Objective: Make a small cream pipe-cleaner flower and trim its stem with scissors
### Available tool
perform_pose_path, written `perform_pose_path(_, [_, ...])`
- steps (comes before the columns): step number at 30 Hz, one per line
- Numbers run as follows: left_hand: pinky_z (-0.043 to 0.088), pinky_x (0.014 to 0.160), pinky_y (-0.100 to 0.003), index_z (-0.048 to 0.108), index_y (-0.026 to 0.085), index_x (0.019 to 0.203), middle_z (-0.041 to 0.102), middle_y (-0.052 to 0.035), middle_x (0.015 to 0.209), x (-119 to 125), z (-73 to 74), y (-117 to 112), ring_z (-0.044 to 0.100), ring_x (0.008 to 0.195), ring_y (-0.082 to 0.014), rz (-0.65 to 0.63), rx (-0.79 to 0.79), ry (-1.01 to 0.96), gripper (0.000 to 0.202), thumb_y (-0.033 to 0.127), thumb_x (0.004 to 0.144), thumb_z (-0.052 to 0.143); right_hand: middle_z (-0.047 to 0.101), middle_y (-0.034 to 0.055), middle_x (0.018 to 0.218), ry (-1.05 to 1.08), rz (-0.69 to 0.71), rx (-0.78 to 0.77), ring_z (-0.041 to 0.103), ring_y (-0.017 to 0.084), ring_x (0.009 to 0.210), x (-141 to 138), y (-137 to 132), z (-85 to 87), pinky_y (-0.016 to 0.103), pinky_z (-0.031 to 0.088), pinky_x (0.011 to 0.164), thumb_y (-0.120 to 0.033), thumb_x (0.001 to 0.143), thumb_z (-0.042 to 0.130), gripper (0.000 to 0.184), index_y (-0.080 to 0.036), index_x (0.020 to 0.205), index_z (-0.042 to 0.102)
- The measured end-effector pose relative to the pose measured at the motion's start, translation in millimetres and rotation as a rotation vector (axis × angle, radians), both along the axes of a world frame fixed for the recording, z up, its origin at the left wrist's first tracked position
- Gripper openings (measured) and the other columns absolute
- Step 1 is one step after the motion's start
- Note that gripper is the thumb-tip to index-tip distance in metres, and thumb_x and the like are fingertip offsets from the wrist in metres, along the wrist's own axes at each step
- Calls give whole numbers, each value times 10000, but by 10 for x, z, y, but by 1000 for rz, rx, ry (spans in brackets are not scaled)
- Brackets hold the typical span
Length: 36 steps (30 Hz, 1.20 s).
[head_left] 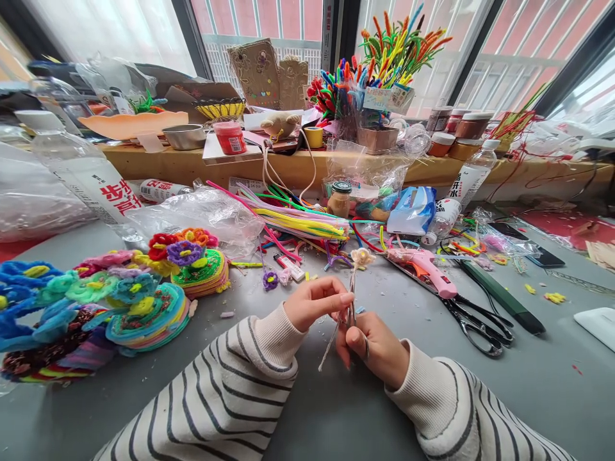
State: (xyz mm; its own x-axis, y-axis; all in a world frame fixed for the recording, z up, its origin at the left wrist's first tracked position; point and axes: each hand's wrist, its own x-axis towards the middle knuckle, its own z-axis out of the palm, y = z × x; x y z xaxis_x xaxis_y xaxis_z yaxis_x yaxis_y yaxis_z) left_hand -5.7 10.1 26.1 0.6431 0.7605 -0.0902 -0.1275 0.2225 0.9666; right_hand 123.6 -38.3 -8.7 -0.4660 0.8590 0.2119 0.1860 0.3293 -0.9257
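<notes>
My left hand [319, 301] is closed, its thumb and fingers pinching the thin stem of a small cream crocheted flower [362, 258]. The flower head stands upright above the fingertips. A loose yarn end [328, 349] hangs down below them. Close beside it, my right hand [377, 346] is closed around slim grey metal that looks like small scissors [352, 315], pointing upward against the stem. The fingers hide most of their handles. Both hands meet just above the grey table [331, 416].
At left stand colourful pipe-cleaner flowers [137, 288] and a water bottle [84, 173]. A pink glue gun [427, 269], large black scissors [480, 326] and a green cutter [504, 298] lie at right. Pipe cleaners [298, 221] and a glass jar [339, 198] lie ahead, below a crowded ledge [173, 163].
</notes>
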Motion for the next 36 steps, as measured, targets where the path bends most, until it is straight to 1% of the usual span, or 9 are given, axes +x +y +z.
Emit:
perform_pose_path(10, [356,486,-205,502,137,550,522,21,483,-14,8,-13,461,465,-67,-3,23,-1,265,356,592,645,410,-2,398,-6,-28,-50,368,76,422,7,2,-4,205,313,460,-689,735,208,712,-129,385,473])
perform_pose_path(14, [352,479,-206,498,136,541,519,21,479,-6,16,-13,457,461,-67,13,18,-1,277,363,580,652,418,0,393,-7,-21,-38,376,77,423,5,4,-11,206,313,463,-690,735,210,713,-130,377,469])
perform_pose_path(18, [350,476,-202,496,136,535,520,22,476,-1,14,-15,457,459,-65,4,28,-12,261,342,596,645,425,4,381,0,5,-10,374,72,406,-2,2,-19,205,311,458,-692,736,189,730,-126,374,478])
perform_pose_path(21, [350,476,-202,489,139,528,521,24,472,-8,10,-20,457,457,-65,5,26,-10,257,331,601,643,434,7,376,-2,14,-17,383,73,407,-1,-1,-26,202,317,460,-690,736,198,727,-128,368,478])
perform_pose_path(26, [348,474,-203,487,139,520,516,26,465,-10,16,-18,455,451,-64,10,9,-8,272,344,583,654,409,-1,356,-6,-31,-64,378,71,391,4,-7,-21,203,318,454,-682,734,247,704,-133,346,456])
perform_pose_path(31, [345,469,-201,487,137,521,520,23,469,-4,21,-13,453,449,-61,13,8,-13,276,344,577,659,362,-11,316,-36,-77,-79,349,65,374,8,-6,-9,197,319,447,-686,719,279,702,-142,297,411])
perform_pose_path(34, [347,469,-201,492,136,532,524,22,474,-8,19,-20,456,451,-62,17,15,-23,264,335,582,658,350,-13,308,-34,-66,-81,339,62,365,4,-2,-12,198,310,440,-683,728,263,709,-140,294,406])
perform_pose_path(36, [347,467,-198,500,135,544,528,23,483,-10,20,-26,458,454,-61,21,18,-33,250,327,588,655,366,-10,331,-12,-38,-53,349,64,372,-2,-3,-8,202,304,441,-696,726,220,724,-133,325,435])
